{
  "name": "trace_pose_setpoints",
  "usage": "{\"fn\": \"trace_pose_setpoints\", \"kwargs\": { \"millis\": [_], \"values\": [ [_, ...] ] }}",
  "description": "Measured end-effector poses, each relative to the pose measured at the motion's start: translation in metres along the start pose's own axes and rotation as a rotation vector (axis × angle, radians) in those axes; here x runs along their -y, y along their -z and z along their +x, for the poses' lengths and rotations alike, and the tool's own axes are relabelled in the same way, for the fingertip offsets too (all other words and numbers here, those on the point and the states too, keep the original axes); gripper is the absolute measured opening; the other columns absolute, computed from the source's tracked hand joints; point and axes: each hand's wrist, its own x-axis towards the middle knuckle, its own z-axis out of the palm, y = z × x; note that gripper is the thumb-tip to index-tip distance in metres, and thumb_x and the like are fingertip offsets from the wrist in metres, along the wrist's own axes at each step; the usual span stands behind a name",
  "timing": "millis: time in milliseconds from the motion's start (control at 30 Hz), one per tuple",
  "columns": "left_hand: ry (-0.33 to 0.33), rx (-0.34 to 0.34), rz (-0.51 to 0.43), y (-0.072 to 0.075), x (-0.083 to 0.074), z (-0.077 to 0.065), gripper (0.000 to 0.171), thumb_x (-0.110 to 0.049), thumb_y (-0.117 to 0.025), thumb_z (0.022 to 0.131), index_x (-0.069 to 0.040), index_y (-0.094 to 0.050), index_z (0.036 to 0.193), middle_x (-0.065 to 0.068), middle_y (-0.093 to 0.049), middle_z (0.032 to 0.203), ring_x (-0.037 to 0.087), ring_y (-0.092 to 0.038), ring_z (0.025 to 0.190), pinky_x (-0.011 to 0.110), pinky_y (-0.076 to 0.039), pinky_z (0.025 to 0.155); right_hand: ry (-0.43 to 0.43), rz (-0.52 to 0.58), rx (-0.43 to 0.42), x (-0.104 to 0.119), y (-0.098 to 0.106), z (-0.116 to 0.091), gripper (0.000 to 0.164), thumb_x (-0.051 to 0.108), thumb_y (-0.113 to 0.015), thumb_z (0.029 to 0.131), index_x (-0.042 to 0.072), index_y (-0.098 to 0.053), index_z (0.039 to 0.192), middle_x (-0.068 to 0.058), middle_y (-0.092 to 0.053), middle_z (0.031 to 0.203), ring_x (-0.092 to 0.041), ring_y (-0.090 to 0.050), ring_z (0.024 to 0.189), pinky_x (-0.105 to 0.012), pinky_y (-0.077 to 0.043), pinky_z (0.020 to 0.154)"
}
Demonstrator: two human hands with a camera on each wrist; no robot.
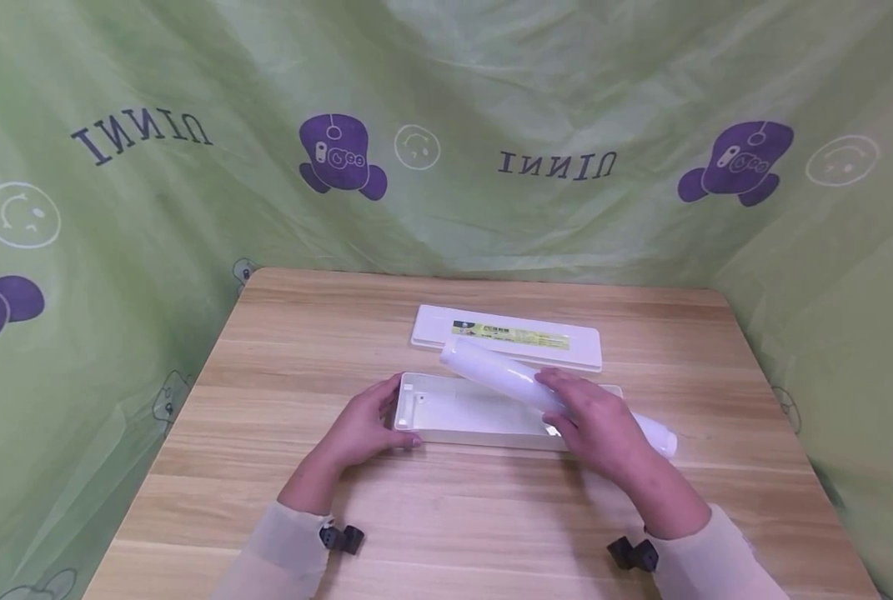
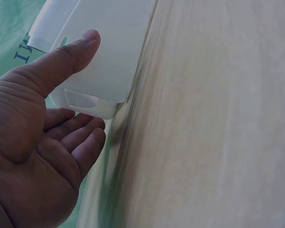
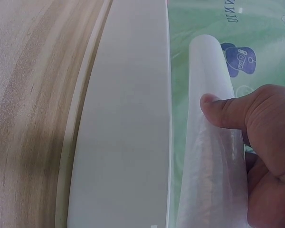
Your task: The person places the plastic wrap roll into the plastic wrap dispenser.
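My right hand grips a roll of clear plastic film around its middle. The roll slants over a long white box, its left end high toward the back and its right end out past the box. In the right wrist view the thumb lies along the near side of the film roll. My left hand holds the left end of the box, thumb on the front wall and fingers by the end. The left wrist view shows that thumb against the white box.
Behind the box lies a flat white lid with a green and yellow label. Everything is on a wood-grain table. A green printed curtain surrounds the table at the back and sides.
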Motion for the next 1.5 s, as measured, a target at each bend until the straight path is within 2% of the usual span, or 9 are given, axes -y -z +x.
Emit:
{"fn": "trace_pose_setpoints", "kwargs": {
  "millis": [267, 933, 1233, 1500],
  "values": [
    [0.005, -0.002, 0.037, 0.001, -0.002, -0.001, 0.114, -0.037, -0.095, 0.061, -0.012, -0.034, 0.154, 0.003, -0.042, 0.151, 0.018, -0.042, 0.136, 0.029, -0.037, 0.11, 0.006, 0.001, 0.013, 0.003, -0.001, 0.002, 0.062, 0.014, -0.082, 0.079, 0.011, -0.057, 0.136, -0.008, -0.061, 0.134, -0.027, -0.06, 0.119, -0.047, -0.052, 0.097],
    [-0.026, 0.001, 0.006, 0.001, 0.0, -0.002, 0.114, -0.033, -0.096, 0.06, -0.009, -0.034, 0.153, 0.006, -0.042, 0.15, 0.02, -0.042, 0.135, 0.028, -0.036, 0.111, 0.047, 0.03, 0.059, 0.01, -0.003, 0.007, 0.06, 0.014, -0.082, 0.08, 0.012, -0.058, 0.135, -0.007, -0.061, 0.133, -0.027, -0.059, 0.12, -0.046, -0.051, 0.099],
    [-0.041, 0.0, -0.018, 0.001, 0.001, -0.003, 0.114, -0.035, -0.096, 0.059, -0.012, -0.034, 0.153, 0.003, -0.042, 0.151, 0.02, -0.041, 0.136, 0.031, -0.035, 0.112, 0.07, 0.038, 0.106, 0.012, -0.003, 0.011, 0.057, 0.012, -0.08, 0.081, 0.01, -0.06, 0.134, -0.007, -0.061, 0.133, -0.025, -0.058, 0.122, -0.044, -0.049, 0.102],
    [-0.027, -0.001, -0.018, 0.0, 0.001, -0.003, 0.113, -0.032, -0.096, 0.06, -0.011, -0.035, 0.153, 0.005, -0.041, 0.152, 0.02, -0.042, 0.136, 0.03, -0.036, 0.111, 0.075, 0.037, 0.129, 0.011, -0.004, 0.012, 0.057, 0.012, -0.081, 0.081, 0.011, -0.059, 0.134, -0.005, -0.06, 0.134, -0.023, -0.057, 0.123, -0.043, -0.049, 0.103]
  ]
}}
